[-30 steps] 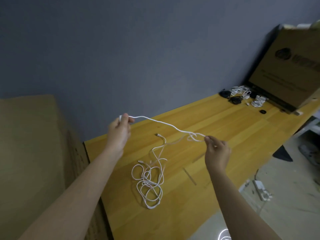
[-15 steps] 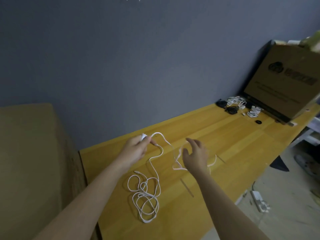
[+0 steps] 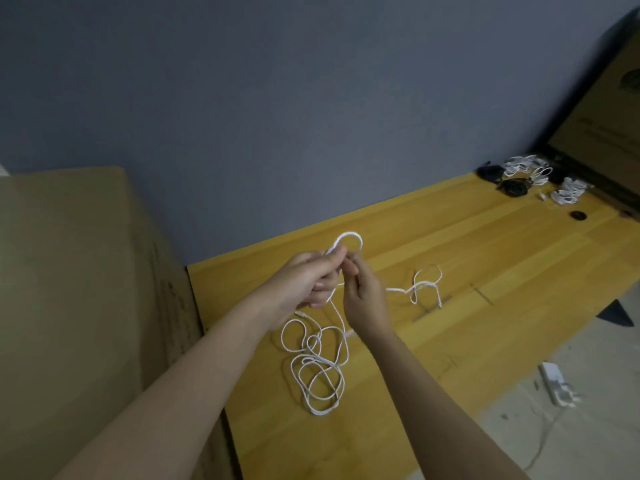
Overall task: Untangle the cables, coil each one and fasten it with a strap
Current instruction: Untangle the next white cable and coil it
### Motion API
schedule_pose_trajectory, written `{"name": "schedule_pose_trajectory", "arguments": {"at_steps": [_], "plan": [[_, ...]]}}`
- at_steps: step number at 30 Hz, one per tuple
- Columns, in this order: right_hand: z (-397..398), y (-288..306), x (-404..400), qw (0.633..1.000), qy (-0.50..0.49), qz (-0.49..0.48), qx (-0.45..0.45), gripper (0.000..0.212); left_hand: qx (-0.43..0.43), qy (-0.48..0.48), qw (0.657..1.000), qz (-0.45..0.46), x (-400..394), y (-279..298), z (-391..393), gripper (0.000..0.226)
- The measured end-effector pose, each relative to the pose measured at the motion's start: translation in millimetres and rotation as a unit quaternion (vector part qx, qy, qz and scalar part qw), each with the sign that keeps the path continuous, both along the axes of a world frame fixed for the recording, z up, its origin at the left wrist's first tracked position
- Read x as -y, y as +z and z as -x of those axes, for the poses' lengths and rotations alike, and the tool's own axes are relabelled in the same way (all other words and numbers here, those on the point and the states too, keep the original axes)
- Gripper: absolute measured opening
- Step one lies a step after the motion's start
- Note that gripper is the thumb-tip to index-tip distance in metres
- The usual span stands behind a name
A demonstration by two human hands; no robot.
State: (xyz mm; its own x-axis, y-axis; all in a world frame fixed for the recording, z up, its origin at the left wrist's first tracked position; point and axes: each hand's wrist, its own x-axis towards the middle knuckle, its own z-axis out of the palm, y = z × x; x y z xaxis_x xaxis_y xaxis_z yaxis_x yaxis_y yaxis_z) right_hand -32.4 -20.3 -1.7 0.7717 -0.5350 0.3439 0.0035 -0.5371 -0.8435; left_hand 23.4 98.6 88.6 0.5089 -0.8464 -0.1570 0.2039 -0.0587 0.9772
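pinching white cable (image 3: pixel 313 372), both hands' fingers (image 3: pixel 337 256) clamp a loop rising above them.

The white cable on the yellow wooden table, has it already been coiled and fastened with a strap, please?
No, the white cable lies in loose tangled loops on the yellow wooden table, with both hands pinching one small loop.

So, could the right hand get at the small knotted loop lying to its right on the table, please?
Probably yes: the knotted loop lies on bare table beside the right hand, unobstructed, though that hand is pinching cable.
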Motion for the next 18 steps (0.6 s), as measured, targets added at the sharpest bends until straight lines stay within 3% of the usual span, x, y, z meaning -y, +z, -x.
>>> {"name": "schedule_pose_trajectory", "arguments": {"at_steps": [2,6,9,11,14,18], "plan": [[-3.9,3.2,3.2,0.998,0.018,0.041,-0.039,0.025,-0.023,0.015,1.000,0.011,-0.8,2.0,2.5,0.037],[-1.5,-14.4,8.2,0.985,0.102,0.021,-0.134,0.023,-0.016,0.064,0.997,0.030,-1.4,1.4,0.9,0.039],[11.8,-36.3,3.5,0.985,0.084,-0.040,-0.148,0.023,-0.019,0.097,0.995,0.011,-2.8,-2.9,-6.4,0.038],[24.7,-47.5,-1.7,0.981,0.068,-0.032,-0.177,0.022,-0.038,0.095,0.995,0.001,-2.7,-6.7,-8.1,0.034],[36.9,-47.2,-13.8,0.968,0.061,0.111,-0.218,0.032,0.027,0.103,0.994,-0.037,-0.5,-11.6,-5.8,0.025],[38.7,-35.9,-25.0,0.902,0.042,0.412,-0.126,0.049,0.155,0.132,0.978,-0.043,0.9,-17.2,-1.8,0.025]]}}
